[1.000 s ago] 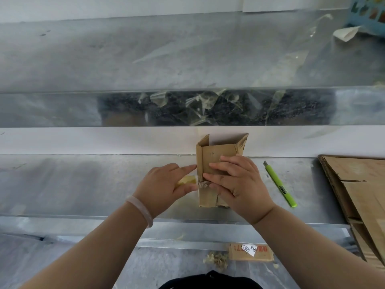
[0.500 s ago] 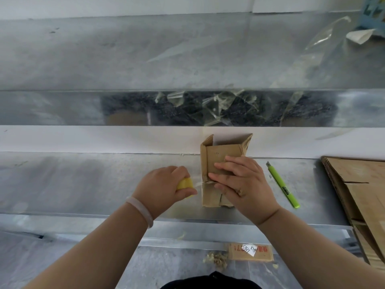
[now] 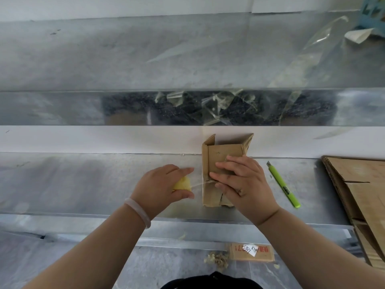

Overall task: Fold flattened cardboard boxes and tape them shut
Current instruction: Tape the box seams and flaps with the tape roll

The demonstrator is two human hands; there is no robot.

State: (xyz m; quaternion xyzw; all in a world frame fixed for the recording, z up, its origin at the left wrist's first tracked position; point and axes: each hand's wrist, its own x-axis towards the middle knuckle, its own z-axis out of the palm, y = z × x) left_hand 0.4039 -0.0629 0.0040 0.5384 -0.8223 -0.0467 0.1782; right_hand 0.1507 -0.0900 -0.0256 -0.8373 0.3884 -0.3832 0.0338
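A small brown cardboard box (image 3: 220,157) lies on the metal bench (image 3: 83,184), its far flaps standing open against the white wall. My right hand (image 3: 239,180) presses flat on top of it, fingers spread over the middle seam. My left hand (image 3: 160,184) grips a yellow tape roll (image 3: 183,183) just left of the box. A thin strip of clear tape (image 3: 200,184) stretches from the roll to the box's left side.
A green utility knife (image 3: 283,184) lies right of the box. A stack of flattened cardboard (image 3: 358,184) fills the right edge. Clear tape scraps hang on the shelf front (image 3: 208,107) above. A taped cardboard piece (image 3: 250,252) and crumbs lie on the lower ledge.
My left hand has pulled the yellow roll leftward away from the box, drawing out a strip of clear tape. My right hand has stayed pressed on the box.
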